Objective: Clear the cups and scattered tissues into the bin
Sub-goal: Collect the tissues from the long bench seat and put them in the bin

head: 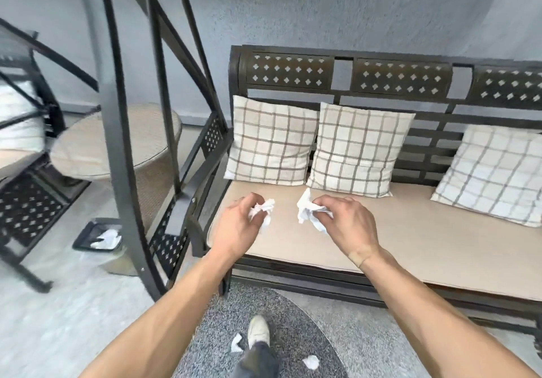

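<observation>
- Over the bench cushion (pixel 381 231), you held both hands out, well apart from each other.
- Your left hand (pixel 239 225) was closed around a crumpled tissue (pixel 264 209), fingers curled over it.
- Your right hand (pixel 343 222) gripped a second crumpled tissue (pixel 306 210), which stuck out past your fingertips toward the cushion's back.
- Left of the cushion, beyond the bench's armrest, the bin (pixel 88 235) stood on the floor with white tissue already inside.
- Below the cushion's front edge, two more tissues lay on the grey rug (pixel 316 327): one (pixel 236 344) just left of your shoe (pixel 258 330), another (pixel 311 362) to its right.
- Three checked pillows leaned against the backrest behind the cushion.
</observation>
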{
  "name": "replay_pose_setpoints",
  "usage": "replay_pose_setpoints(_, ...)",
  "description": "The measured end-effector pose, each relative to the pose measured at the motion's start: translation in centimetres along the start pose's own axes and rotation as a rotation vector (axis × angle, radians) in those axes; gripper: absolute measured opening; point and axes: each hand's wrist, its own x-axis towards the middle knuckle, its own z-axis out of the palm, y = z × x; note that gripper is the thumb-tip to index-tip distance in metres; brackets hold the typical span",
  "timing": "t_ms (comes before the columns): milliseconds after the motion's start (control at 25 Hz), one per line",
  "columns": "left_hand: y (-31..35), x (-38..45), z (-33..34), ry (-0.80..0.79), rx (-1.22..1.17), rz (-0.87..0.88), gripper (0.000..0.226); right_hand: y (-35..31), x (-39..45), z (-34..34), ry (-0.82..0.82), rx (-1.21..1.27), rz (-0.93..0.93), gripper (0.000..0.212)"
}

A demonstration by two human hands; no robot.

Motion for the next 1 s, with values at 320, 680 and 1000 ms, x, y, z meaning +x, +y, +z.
replay_pose_setpoints(320, -4.2, -10.2, -10.7, 0.149, 0.120, -0.170, 0.013, -12.6, -2.6, 2.4, -0.069, 0.121, -0.230, 0.014)
replay_pose_setpoints(680, -14.0, -20.9, -24.4, 0.361, 0.175, -0.395, 0.012, -31.1, -4.0, 8.4, -0.190, 0.178, -0.507, 0.013)
replay_pose_setpoints(1000, -26.9, -30.1, -38.5, 0.501, 0.344, -0.496, 0.012, -51.6, -5.5, 15.4, -0.202, 0.164, -0.705, 0.013)
